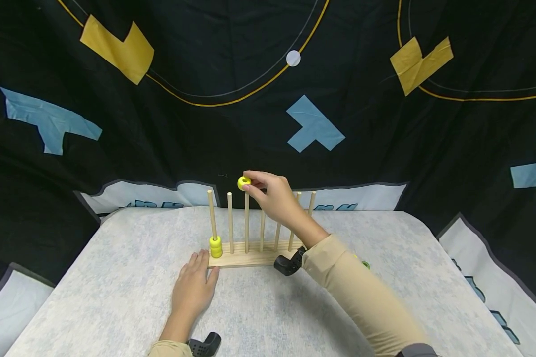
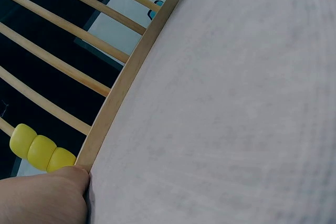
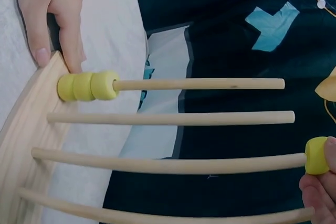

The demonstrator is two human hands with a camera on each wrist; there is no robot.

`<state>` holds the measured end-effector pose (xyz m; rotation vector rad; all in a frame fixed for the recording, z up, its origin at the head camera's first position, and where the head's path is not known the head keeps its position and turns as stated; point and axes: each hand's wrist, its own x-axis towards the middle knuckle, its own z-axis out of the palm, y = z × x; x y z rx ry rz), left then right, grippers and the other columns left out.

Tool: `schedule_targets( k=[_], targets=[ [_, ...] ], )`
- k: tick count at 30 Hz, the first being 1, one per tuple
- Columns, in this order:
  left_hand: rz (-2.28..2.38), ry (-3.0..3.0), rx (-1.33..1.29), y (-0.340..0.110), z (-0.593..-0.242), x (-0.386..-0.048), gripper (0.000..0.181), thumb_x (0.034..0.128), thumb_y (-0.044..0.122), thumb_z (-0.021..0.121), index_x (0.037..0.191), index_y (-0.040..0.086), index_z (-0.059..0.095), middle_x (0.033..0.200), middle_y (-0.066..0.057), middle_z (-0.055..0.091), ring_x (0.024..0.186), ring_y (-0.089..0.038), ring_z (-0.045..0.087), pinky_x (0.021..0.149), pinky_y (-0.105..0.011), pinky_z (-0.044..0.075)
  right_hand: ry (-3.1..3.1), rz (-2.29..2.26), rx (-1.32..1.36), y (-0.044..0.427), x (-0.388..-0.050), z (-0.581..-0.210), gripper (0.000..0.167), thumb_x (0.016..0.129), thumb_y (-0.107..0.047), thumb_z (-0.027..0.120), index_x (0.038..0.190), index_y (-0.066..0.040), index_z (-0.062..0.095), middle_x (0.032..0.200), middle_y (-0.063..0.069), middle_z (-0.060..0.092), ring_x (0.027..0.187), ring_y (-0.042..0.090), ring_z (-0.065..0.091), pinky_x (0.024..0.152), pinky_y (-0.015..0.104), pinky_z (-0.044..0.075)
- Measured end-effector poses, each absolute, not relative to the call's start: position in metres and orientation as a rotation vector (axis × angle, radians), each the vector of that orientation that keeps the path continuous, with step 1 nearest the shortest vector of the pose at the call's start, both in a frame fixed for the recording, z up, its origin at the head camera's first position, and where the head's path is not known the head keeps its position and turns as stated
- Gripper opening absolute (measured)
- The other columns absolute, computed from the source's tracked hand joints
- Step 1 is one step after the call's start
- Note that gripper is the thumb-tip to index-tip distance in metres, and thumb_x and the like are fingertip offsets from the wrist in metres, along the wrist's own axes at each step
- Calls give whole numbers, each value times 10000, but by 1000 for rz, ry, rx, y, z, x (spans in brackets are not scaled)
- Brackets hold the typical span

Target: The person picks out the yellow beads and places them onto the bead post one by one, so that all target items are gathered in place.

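Observation:
A wooden peg stand has a flat base and a row of several upright pegs. On its leftmost peg sit three yellow beads, stacked down to the base. Between thumb and fingers my right hand pinches another yellow bead, its hole showing. That bead is at the tip of the third peg from the left; whether the tip is inside the hole I cannot tell. With fingers extended, my left hand rests at the base's left end, its thumb touching the front edge.
A green ring-shaped piece lies on the table right of the stand, with a bit of yellow beside it, partly behind the right sleeve. The pale table ends at a dark patterned cloth behind the stand.

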<state>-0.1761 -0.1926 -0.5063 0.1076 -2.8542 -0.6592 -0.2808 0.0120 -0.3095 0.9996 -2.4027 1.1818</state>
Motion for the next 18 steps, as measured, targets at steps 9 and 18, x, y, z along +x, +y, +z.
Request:
schedule_targets(
  k=[9,18],
  targets=[
    [-655,-2850,107,-192,-506,-176,644,1035,363,471,1513,-45,329,1583,-227,326,1502,-392,255,1239,-535,191,-2439,1225,1023,-2,-281,-309,396,966,-197,660,1345,-91,615,1237,57,700,1093,165,687,863,181,577],
    [-664,-2859,113,-193,-506,-176,648,1036,367,468,1517,-43,322,1588,-225,317,1506,-390,245,1242,-528,183,-2425,1205,1054,-14,-281,-308,395,963,-195,664,1341,-87,620,1216,54,710,1060,154,690,864,170,569]
  ],
)
